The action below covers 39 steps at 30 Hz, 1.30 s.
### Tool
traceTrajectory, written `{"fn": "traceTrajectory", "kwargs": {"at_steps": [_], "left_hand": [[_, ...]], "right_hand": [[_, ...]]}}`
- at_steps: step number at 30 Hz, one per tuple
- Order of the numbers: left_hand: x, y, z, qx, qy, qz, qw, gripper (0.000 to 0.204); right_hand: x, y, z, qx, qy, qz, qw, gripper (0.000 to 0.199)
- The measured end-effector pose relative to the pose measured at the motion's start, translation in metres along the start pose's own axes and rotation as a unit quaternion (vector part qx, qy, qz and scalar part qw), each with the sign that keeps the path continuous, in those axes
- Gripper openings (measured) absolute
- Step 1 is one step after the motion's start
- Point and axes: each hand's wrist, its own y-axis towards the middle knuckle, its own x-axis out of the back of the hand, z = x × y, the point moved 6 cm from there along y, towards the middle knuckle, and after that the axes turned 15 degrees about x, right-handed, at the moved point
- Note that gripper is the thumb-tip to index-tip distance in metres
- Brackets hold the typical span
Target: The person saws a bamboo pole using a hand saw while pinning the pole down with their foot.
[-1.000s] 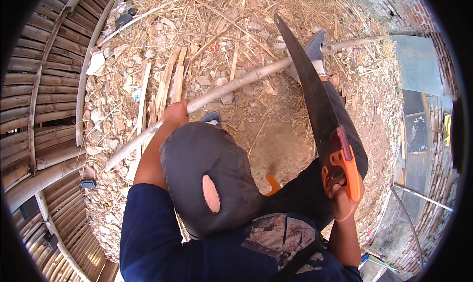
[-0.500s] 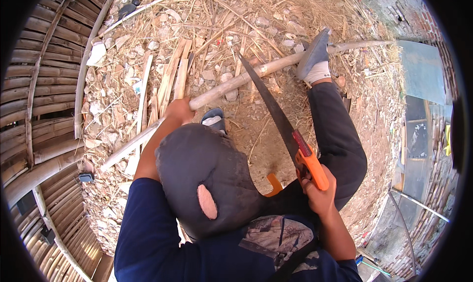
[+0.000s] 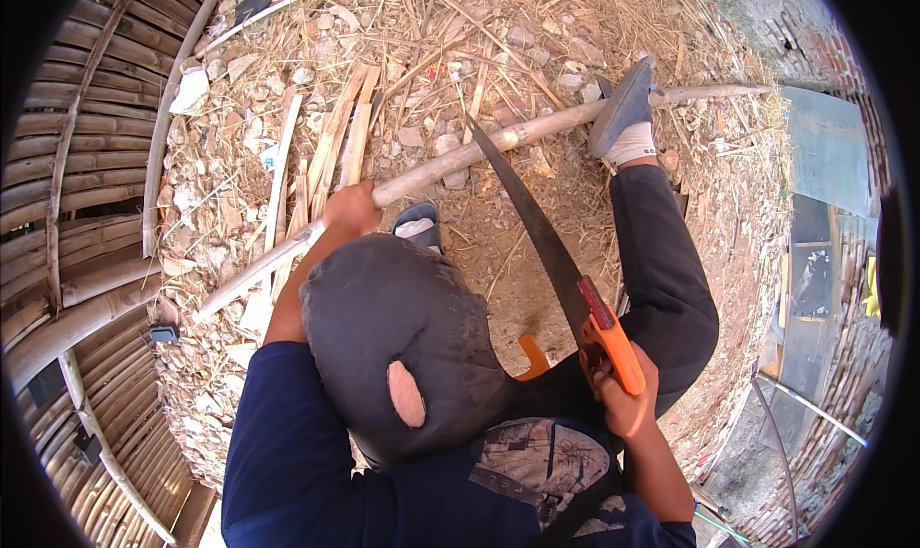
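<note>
My right hand (image 3: 630, 391) is closed around the orange handle of a handsaw (image 3: 534, 217). The long dark blade slants up and to the left from it. Near its tip, the blade crosses over a long pale wooden pole (image 3: 436, 168); whether the teeth touch the wood I cannot tell. My left hand (image 3: 353, 211) grips the pole left of the blade, its fingers partly hidden behind the wrist. Farther right, my foot in a grey shoe (image 3: 621, 112) rests across the pole. A second shoe (image 3: 418, 226) shows just below the pole, close to my left hand.
Split wooden strips (image 3: 337, 131) lie beyond my left hand among stones and dry straw. A bamboo slat wall (image 3: 91, 155) stands at the left. Bluish flat panels (image 3: 826, 150) lean at the right. An orange curved piece (image 3: 533, 357) shows by my bent leg.
My right hand and the saw have shifted slightly down and right, toward my body. The left hand keeps its grip on the pole, and the whole view has tilted a little.
</note>
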Motion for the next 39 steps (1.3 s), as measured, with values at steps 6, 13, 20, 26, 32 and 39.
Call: {"fn": "traceTrajectory", "kwargs": {"at_steps": [6,13,20,26,32,39], "left_hand": [[-0.008,-0.001,0.002,-0.006,-0.005,-0.034,0.999,0.032],[-0.013,-0.002,-0.005,-0.009,-0.007,-0.036,0.999,0.03],[-0.006,0.002,0.006,-0.01,-0.007,-0.053,0.999,0.026],[-0.015,-0.005,0.009,-0.016,-0.007,-0.061,0.998,0.025],[-0.014,-0.008,0.004,-0.016,-0.021,-0.054,0.998,0.025],[-0.016,-0.012,0.008,-0.014,-0.049,-0.147,0.988,0.016]], "right_hand": [[-0.05,0.037,-0.002,0.03,-0.05,0.061,0.996,0.01],[-0.029,0.025,-0.008,0.02,0.021,0.042,0.999,0.013],[-0.009,0.008,0.0,0.011,0.039,0.028,0.999,0.019],[-0.083,0.07,-0.029,0.087,-0.063,0.082,0.991,0.013],[-0.033,0.029,-0.034,0.016,0.065,0.028,0.997,0.038],[-0.076,0.111,-0.049,0.047,0.023,0.029,0.998,0.007]]}}
